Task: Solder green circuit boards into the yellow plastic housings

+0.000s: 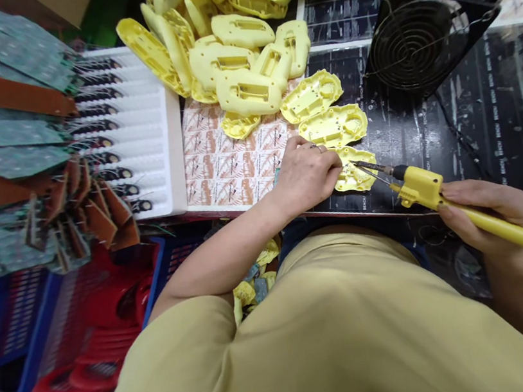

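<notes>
Soldering iron [441,196], yellow, gripped in the right hand [492,209], fingers wrapped round the handle, metal tip pointing left and touching the yellow plastic shell [358,172]. Left hand [307,173] rests on that same shell's left edge, fingers curled down and pressing on it; a ring shows on one finger. Shell lies open side up on the black worktop [498,117], near its front edge, right in front of the person's body. Hands are apart, with the shell between them.

Two more shells [322,113] lie in a row just behind the worked shell, also open side up. Behind those, a big pile of yellow shells [231,51] heaps up over a sheet of printed labels [227,162]. Left of the shell, past the labels, a white tray [154,126] carries rows of dark parts. Further left, a fan of green and brown circuit boards [9,134]. Behind and right of the shell, a black fan with wire grille [415,44]. Below left of the shell, blue crates with red plastic parts [101,335]. The person wears a pale yellow top.
</notes>
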A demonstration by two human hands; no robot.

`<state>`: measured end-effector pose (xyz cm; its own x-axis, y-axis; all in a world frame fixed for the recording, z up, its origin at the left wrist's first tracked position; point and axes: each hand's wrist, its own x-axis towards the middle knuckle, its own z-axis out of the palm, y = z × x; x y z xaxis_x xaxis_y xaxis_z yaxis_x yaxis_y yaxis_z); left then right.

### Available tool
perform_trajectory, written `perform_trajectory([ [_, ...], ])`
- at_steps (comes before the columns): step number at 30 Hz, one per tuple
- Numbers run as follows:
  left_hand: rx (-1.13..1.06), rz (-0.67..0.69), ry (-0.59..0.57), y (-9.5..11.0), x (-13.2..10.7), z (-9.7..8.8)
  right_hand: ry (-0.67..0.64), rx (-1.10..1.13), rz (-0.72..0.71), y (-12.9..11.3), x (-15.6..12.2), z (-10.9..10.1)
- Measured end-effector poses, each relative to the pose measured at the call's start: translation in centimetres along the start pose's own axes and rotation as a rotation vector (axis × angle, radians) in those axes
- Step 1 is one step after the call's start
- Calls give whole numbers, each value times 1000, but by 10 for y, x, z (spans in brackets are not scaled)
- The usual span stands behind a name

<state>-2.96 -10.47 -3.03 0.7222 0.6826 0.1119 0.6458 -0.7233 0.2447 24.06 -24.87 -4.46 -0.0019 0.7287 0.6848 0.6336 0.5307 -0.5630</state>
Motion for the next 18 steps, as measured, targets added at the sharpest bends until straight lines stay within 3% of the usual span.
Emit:
perform_trajectory([
  [5,17,37,5,0,2,0,-84,44,-36,10,2,1],
  [8,24,44,10,0,3,1,-208,-16,-86,18,0,-8],
  [11,35,41,6,1,6,0,-303,-119,13,25,-5,-18],
  [14,57,42,-9,3,7,-2,-275,-210,162,28,-10,-22],
  [18,89,60,-25,4,10,-3,-246,-263,220,26,-14,-22],
])
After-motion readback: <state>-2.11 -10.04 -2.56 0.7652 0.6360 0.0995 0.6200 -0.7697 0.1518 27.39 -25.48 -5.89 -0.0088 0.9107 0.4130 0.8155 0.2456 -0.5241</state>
